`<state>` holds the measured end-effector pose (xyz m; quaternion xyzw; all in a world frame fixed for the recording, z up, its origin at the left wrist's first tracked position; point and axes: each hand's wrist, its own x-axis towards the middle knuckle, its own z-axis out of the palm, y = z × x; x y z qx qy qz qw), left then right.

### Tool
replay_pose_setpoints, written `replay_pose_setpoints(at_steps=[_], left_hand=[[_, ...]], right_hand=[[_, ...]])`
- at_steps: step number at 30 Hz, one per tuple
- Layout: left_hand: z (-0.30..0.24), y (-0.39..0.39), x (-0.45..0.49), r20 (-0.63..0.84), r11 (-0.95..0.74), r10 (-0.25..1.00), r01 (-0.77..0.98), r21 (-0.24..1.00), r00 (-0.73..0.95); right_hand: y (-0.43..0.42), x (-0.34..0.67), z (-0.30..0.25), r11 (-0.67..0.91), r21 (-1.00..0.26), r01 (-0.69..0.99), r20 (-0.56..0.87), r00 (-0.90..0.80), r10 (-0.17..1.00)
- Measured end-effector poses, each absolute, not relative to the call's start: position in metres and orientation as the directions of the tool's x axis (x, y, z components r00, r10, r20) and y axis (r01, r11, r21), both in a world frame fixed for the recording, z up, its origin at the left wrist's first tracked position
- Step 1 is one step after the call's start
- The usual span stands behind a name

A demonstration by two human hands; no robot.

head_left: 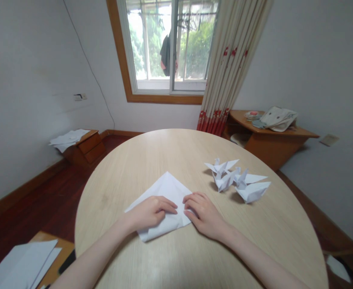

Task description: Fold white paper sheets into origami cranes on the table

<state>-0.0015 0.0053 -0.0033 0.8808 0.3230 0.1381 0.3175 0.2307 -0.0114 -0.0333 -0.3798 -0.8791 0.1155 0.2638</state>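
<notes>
A white sheet of paper lies on the round table in front of me, one corner pointing away and its near edge folded over. My left hand rests on the paper's left half, palm down, with the fingers stretched towards the middle. At the right corner, my right hand has its fingers bent and closed over the paper's edge, the thumb near the fingertips. To the right of the paper stand several folded white paper cranes, close together and apart from both hands.
The pale round wooden table fills the foreground. At lower left, white sheets lie on a wooden surface. A small cabinet stands at left, a corner desk with a cloth bag at right. Behind are a window and curtain.
</notes>
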Motion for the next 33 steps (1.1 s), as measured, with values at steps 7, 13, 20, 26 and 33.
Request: replay_pose_setpoints(at_steps=[7, 13, 20, 26, 33], left_hand=[[-0.011, 0.002, 0.000, 0.042, -0.650, 0.642, 0.514, 0.560, 0.766], [-0.005, -0.002, 0.002, 0.014, -0.692, 0.600, 0.510, 0.510, 0.800], [0.005, -0.008, 0.005, -0.016, -0.680, 0.602, 0.523, 0.514, 0.799], [0.013, -0.014, 0.005, -0.055, -0.677, 0.607, 0.552, 0.487, 0.793], [0.011, -0.015, 0.005, -0.072, -0.663, 0.596, 0.540, 0.518, 0.800]], right_hand=[[-0.014, 0.229, -0.033, 0.632, -0.381, 0.675, 0.339, -0.534, 0.775], [-0.014, 0.228, -0.030, 0.589, -0.369, 0.719, 0.290, -0.513, 0.808], [-0.012, 0.232, -0.030, 0.607, -0.421, 0.674, 0.258, -0.553, 0.792], [-0.012, 0.233, -0.031, 0.634, -0.475, 0.610, 0.241, -0.602, 0.761], [-0.011, 0.233, -0.031, 0.630, -0.499, 0.595, 0.237, -0.606, 0.760]])
